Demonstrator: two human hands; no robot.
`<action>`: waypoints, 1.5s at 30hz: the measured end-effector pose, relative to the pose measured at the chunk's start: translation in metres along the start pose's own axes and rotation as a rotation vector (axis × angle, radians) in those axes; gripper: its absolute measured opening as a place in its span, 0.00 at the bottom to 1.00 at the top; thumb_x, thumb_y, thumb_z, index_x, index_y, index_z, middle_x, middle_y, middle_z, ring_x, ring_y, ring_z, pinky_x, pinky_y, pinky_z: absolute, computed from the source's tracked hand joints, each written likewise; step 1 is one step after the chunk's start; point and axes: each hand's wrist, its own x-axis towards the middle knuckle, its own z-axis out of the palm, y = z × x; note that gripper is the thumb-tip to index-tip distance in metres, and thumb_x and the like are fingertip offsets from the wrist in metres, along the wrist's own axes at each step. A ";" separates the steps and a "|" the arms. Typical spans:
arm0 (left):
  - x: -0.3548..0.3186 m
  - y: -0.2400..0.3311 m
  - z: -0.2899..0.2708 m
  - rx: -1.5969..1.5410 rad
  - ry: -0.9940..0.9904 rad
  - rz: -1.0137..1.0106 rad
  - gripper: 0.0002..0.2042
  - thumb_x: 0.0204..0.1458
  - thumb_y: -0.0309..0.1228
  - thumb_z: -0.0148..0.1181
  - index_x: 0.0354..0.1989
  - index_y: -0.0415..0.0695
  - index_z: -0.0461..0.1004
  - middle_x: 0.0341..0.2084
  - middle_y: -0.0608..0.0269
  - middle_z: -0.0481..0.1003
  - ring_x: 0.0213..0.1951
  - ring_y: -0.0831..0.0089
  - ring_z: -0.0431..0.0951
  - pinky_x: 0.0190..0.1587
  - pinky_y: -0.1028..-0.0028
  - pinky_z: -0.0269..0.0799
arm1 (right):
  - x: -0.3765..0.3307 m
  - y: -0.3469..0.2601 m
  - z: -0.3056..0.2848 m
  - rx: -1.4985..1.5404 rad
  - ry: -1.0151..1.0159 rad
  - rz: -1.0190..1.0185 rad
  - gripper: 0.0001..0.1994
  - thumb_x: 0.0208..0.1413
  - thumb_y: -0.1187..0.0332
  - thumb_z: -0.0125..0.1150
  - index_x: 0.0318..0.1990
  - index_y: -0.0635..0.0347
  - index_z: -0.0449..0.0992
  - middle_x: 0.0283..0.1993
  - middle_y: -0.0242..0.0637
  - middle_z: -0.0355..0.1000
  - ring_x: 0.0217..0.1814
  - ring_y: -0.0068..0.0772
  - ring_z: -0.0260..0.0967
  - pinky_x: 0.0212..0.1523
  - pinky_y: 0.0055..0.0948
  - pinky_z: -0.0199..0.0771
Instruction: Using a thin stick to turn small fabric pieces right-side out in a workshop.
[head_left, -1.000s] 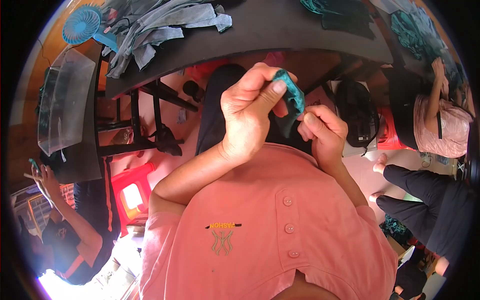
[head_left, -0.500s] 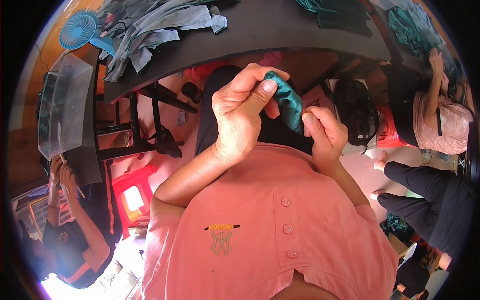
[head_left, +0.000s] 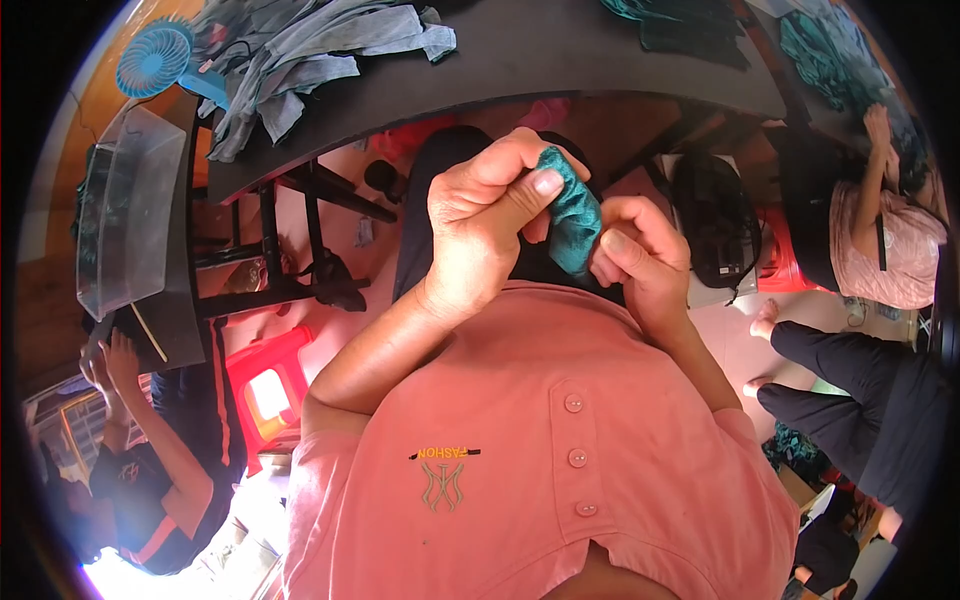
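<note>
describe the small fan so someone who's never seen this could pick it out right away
Start at the long dark table across the top of the view and follow it to its left end. Past the heap of grey-blue cloth, above the clear plastic bin, sits the fan: a round, bright blue grille, the only disc-shaped thing among soft fabric.

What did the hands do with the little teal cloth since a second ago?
The teal cloth shifted from the left hand's fingertips to between both hands. It now stands as a longer roll, and the right hand has closed in to pinch its lower edge. Both hands kept their grip. The black table and grey clothes stayed put.
</note>
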 end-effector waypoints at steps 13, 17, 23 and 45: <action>-0.001 0.003 0.006 -0.205 0.120 -0.040 0.08 0.54 0.17 0.58 0.42 0.37 0.75 0.28 0.64 0.77 0.22 0.84 0.69 0.23 0.84 0.64 | 0.000 0.006 -0.003 0.178 -0.075 0.117 0.11 0.62 0.73 0.51 0.50 0.69 0.70 0.21 0.29 0.62 0.19 0.18 0.53 0.23 0.21 0.57; -0.003 -0.001 0.003 -0.202 0.152 0.001 0.08 0.53 0.16 0.59 0.41 0.37 0.74 0.28 0.63 0.77 0.21 0.84 0.68 0.22 0.84 0.64 | 0.000 -0.001 0.005 0.167 -0.028 0.102 0.12 0.62 0.72 0.52 0.50 0.69 0.70 0.20 0.29 0.61 0.18 0.18 0.53 0.22 0.23 0.59; -0.004 -0.003 0.004 -0.166 0.112 -0.023 0.08 0.53 0.17 0.60 0.41 0.39 0.74 0.28 0.64 0.77 0.20 0.84 0.68 0.22 0.84 0.63 | 0.000 -0.009 0.008 0.219 -0.135 0.181 0.11 0.61 0.73 0.53 0.48 0.68 0.71 0.21 0.29 0.62 0.18 0.18 0.53 0.22 0.23 0.61; -0.013 -0.004 0.000 -0.082 0.177 0.130 0.08 0.55 0.17 0.59 0.43 0.37 0.74 0.28 0.66 0.75 0.22 0.84 0.69 0.25 0.85 0.66 | -0.008 0.001 0.007 0.132 -0.007 0.128 0.05 0.60 0.74 0.56 0.39 0.67 0.72 0.20 0.28 0.62 0.18 0.14 0.52 0.21 0.20 0.56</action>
